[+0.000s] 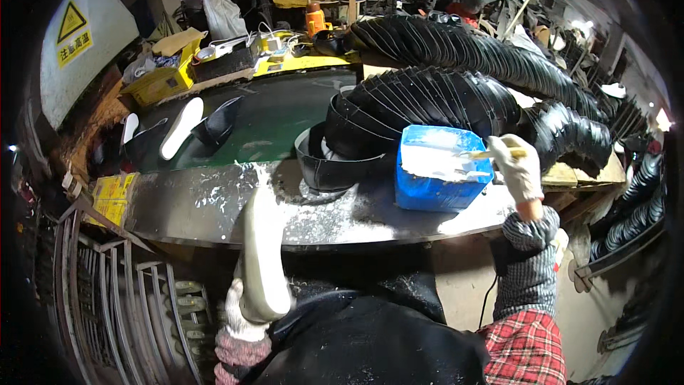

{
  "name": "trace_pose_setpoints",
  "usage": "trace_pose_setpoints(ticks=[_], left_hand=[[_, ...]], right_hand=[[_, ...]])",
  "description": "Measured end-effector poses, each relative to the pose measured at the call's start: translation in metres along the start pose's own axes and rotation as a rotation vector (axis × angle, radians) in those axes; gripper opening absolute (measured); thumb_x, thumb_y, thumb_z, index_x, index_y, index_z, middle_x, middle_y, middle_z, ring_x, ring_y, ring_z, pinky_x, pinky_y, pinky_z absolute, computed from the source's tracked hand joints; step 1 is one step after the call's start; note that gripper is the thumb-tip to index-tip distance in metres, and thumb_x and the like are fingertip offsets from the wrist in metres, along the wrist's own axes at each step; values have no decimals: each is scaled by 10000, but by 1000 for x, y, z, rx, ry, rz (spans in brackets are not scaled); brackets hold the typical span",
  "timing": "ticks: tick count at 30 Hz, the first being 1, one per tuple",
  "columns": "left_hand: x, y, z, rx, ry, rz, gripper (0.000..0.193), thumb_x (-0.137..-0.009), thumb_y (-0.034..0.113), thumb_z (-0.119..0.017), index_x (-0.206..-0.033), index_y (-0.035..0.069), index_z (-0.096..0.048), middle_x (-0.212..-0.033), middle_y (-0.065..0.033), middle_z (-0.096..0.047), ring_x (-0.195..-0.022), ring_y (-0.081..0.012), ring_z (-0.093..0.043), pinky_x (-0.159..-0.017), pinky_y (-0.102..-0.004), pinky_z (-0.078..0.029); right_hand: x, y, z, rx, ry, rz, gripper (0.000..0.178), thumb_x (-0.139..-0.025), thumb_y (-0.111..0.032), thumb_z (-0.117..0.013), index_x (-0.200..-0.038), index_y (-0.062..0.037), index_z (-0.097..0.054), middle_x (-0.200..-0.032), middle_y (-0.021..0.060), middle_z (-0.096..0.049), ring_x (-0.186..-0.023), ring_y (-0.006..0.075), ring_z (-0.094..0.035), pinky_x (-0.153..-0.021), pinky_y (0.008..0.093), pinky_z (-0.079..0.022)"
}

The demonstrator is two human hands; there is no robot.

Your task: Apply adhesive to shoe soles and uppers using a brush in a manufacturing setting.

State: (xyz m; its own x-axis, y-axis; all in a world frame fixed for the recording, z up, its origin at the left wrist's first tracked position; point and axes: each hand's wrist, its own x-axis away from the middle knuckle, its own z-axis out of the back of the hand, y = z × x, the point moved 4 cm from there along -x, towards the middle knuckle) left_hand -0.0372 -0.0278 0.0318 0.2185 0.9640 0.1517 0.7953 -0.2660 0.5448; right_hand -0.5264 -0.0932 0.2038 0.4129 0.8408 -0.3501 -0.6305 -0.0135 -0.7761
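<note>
My left hand (242,316), in a white glove, is closed around the heel end of a white shoe last (263,253). The last's flat, sole-shaped face is turned up, and its toe reaches over the bench edge. My right hand (514,168), also gloved, grips a thin brush (475,155) with a pale handle. The brush's far end lies within a blue plastic container (442,198) with a cut-open top, smeared with white glue-like paste (434,160). Left of the container, curved black shoe pieces (335,167) stand on the bench.
Nested black shoe uppers (427,103) form long rows at right. A dark green belt (285,125) carries white soles (182,128) beside black pieces. The metal bench (192,203) is spattered white. A metal rack (121,299) stands at lower left; a yellow box (164,78) sits farther back.
</note>
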Motion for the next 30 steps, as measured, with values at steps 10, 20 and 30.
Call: trace_pose_setpoints(ticks=[10,20,30], left_hand=[[0,-20,34,607,-32,275,771,-894,661,-405,-1314,16,-456,-1049,-201,-617,-795,-305,-643,-612,-387,-533],[8,-29,94,549,3,192,825,-889,683,-358,-1427,57,-377,-1156,-328,-568,-779,-449,-657,-600,-525,-569],[1,-22,87,592,-245,301,773,-918,660,-361,-1443,94,-374,-1328,-217,-509,-1039,-401,-597,-840,-549,-514]], right_hand=[[82,-84,-107,-456,-220,112,156,-882,-156,-630,-894,-4,-662,-774,58,-655,-673,97,-610,-571,234,-475],[79,-123,-291,-580,-677,179,181,-900,-141,-655,-959,30,-665,-803,75,-682,-718,100,-624,-632,234,-498],[72,-166,-297,-579,-856,208,174,-928,-140,-616,-922,29,-656,-765,80,-668,-649,109,-606,-570,257,-490]])
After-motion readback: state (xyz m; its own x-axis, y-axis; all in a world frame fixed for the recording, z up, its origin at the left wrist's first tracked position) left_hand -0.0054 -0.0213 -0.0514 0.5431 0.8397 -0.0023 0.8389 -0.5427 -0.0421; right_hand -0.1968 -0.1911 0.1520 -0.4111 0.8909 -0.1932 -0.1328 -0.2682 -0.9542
